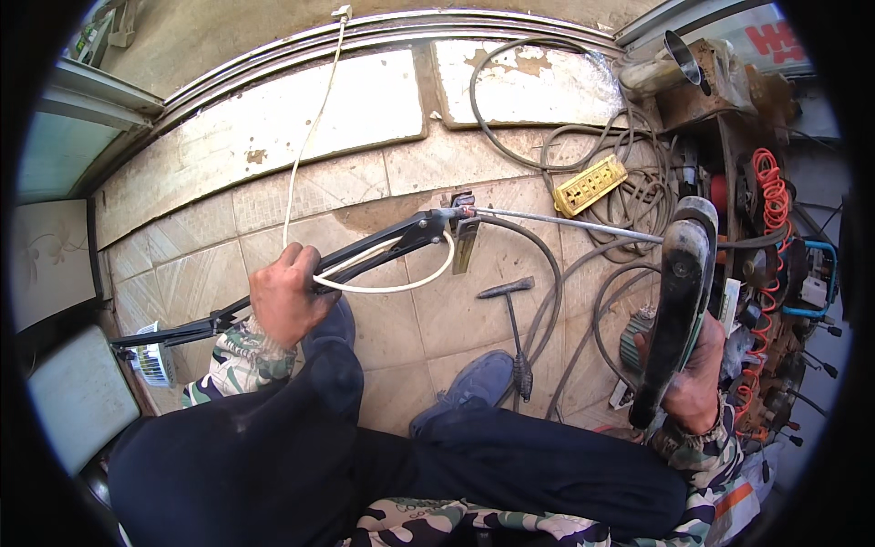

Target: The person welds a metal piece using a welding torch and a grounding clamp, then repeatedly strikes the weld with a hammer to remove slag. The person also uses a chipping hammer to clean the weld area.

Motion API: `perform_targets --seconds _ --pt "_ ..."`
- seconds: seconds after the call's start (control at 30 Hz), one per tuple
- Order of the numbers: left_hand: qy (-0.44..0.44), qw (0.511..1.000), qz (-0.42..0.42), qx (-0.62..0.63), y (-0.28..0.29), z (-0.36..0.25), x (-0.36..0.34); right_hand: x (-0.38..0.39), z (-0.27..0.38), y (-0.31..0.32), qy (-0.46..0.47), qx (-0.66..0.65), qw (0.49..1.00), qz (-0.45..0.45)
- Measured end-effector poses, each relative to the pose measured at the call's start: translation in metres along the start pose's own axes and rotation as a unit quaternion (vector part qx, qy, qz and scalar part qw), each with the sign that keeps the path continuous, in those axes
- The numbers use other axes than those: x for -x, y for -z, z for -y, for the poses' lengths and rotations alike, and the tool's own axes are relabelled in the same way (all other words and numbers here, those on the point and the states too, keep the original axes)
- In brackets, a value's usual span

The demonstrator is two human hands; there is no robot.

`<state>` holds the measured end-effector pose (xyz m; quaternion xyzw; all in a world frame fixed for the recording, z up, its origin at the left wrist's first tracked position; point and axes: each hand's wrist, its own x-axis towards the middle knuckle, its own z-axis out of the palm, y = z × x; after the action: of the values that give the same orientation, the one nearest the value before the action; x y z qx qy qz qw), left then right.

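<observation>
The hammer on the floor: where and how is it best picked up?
Likely by the ribbed handle, from above and the near side: the hammer lies with that thicker end nearer, its head crosswise at the far end.

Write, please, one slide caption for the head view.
Over a tiled floor, the left hand grips a black jointed arm while the right hand holds a curved black object.

Bright daylight floods in from beyond the yellow power strip (pixel 591 185), and glare is bleaching the white board (pixel 264 128) to its left! Right of the strip, things dim around the orange coiled hose (pixel 773 196); below it, dark trousers (pixel 547 465) swallow detail, while above, the metal door track (pixel 392 29) bows with fisheye distortion.
</observation>
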<state>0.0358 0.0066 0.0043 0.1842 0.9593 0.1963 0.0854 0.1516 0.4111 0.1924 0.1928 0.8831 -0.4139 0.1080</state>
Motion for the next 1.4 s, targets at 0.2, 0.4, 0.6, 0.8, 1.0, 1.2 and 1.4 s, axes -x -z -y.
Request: perform_targets --seconds 0.2,0.4,0.6,0.8,1.0,1.2,1.4 --pt "-0.003 1.000 -0.001 -0.003 0.001 0.000 0.000 -0.005 0.005 -0.006 0.020 -0.009 1.000 -0.013" --pt "-0.012 1.000 0.008 -0.008 0.004 -0.001 -0.001 -0.005 0.002 -0.005 0.027 -0.004 1.000 -0.009" --pt "-0.010 1.000 0.014 -0.014 0.004 -0.001 -0.001 -0.006 0.001 -0.006 0.030 -0.013 0.999 -0.011" --pt "-0.011 1.000 0.018 -0.014 0.001 -0.001 -0.001 -0.005 0.001 -0.007 0.025 -0.009 1.000 -0.013" --pt "-0.014 1.000 0.014 -0.016 0.005 -0.001 -0.001 -0.007 0.005 -0.007 0.049 -0.003 0.999 -0.013" --pt "-0.017 1.000 0.012 -0.014 0.003 -0.001 -0.001 -0.008 0.003 -0.008 0.057 -0.004 0.998 -0.007" --pt "-0.015 1.000 0.008 -0.018 0.004 -0.001 0.000 -0.003 0.001 -0.006 -0.094 -0.167 0.980 -0.058"
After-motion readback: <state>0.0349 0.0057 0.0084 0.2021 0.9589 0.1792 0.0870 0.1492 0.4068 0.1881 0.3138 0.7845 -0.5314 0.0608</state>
